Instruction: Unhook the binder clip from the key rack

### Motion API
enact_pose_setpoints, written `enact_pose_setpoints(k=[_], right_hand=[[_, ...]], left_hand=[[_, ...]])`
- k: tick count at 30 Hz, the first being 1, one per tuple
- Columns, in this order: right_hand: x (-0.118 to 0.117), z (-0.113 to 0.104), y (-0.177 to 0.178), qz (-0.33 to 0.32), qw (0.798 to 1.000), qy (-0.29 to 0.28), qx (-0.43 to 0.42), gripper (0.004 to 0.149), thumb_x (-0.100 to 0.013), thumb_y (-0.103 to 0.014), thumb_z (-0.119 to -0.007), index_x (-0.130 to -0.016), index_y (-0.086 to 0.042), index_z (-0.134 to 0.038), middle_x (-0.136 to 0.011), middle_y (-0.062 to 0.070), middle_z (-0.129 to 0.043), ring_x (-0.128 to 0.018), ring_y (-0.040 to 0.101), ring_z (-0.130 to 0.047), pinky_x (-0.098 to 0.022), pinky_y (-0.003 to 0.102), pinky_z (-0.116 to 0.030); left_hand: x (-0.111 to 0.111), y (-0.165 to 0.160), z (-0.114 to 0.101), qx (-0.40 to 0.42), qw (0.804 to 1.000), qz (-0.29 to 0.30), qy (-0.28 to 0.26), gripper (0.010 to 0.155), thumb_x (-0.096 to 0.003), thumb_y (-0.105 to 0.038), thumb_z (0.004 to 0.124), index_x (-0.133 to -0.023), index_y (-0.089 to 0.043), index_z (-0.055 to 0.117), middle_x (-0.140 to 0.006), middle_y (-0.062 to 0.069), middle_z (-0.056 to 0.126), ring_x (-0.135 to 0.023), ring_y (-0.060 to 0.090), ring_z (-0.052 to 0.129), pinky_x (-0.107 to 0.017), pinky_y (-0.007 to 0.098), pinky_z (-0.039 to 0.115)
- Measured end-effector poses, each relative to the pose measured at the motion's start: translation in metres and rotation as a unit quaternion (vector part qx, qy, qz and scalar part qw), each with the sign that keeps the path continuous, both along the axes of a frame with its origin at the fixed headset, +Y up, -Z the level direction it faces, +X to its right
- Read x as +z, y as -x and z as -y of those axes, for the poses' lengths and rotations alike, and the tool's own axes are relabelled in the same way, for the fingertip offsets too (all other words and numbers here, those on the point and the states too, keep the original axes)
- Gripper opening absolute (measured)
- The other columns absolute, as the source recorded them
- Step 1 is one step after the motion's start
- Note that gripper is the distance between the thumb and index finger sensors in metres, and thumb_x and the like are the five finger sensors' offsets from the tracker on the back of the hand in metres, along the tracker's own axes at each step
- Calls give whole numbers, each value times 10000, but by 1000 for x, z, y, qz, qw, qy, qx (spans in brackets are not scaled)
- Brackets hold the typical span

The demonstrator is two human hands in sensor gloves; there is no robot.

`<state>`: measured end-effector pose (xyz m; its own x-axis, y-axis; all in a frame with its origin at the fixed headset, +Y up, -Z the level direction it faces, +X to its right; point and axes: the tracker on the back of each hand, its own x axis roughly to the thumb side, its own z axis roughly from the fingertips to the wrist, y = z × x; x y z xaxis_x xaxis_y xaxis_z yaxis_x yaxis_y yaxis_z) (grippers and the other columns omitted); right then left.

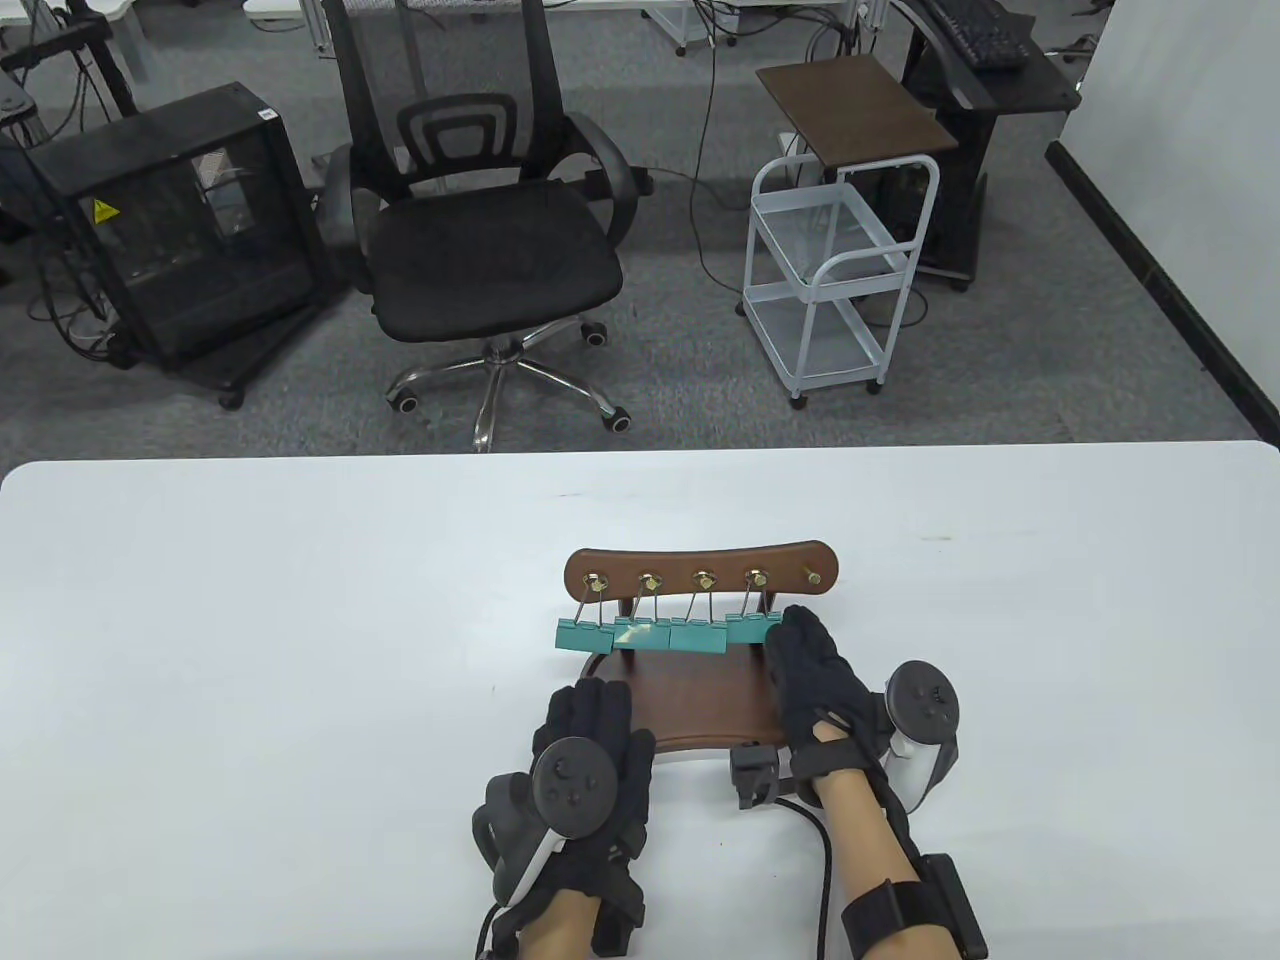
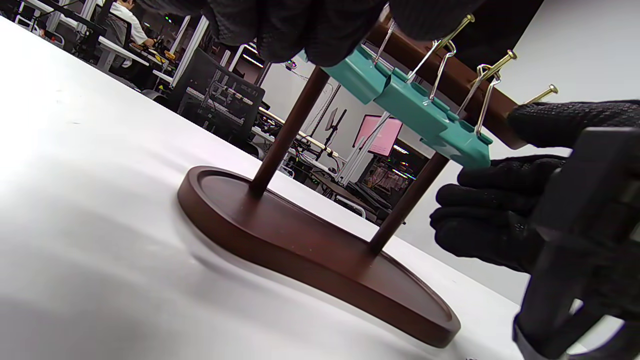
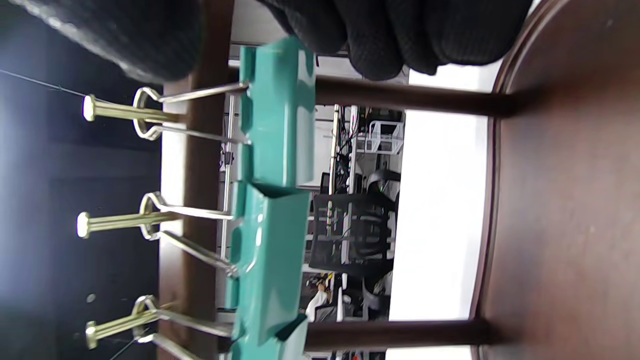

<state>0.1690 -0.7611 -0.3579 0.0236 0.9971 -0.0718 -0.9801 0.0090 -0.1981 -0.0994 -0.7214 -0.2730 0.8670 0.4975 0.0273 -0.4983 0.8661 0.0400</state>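
Four binder clips point(image 1: 668, 634) side by side on key rack point(image 1: 700, 570) pegs (rightmost peg point(image 1: 812, 577) bare), mid-table point(image 1: 250, 640).

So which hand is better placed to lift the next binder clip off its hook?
The right hand: its fingertips are already at the rightmost binder clip on the key rack. The left hand rests lower, by the rack's base, away from the clips.

You see four teal binder clips point(image 1: 668, 634) hanging side by side by their wire handles from brass pegs on the brown wooden key rack point(image 1: 700, 572). The rack's rightmost peg is bare.
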Motion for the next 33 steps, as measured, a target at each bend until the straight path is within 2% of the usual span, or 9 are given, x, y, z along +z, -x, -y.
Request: enact_pose_setpoints(k=[12,21,33], right_hand=[[-8,1,1,-30,999,12,-24,671,-398,-443,-804,-957,-173,-549,-927,222,-706,-797,459,-746,-574,494,-738],[-7,-1,-2,-16,1000,12,-21,569,-393,-373,-805,-909,-200,-639,-862,183,-808,-745,413,-836,-528,460,-799],[-6,-1,-5,-6,1000,-3,-23,540,-398,-374,-796,-896,-212,-666,-843,176,-836,-726,403,-861,-515,453,-814]], left_hand=[[1,1,0,-4,1000,-1,-1,626,-545,-534,580,-1120,-285,572,-1197,30,524,-1115,298,444,-758,510,469],[1,1,0,-8,1000,-1,1,625,-546,-533,580,-1119,-282,575,-1196,29,526,-1114,299,448,-759,510,471],[1,1,-1,-9,1000,-3,3,626,-546,-530,579,-1120,-280,571,-1197,31,520,-1114,299,441,-758,510,467]])
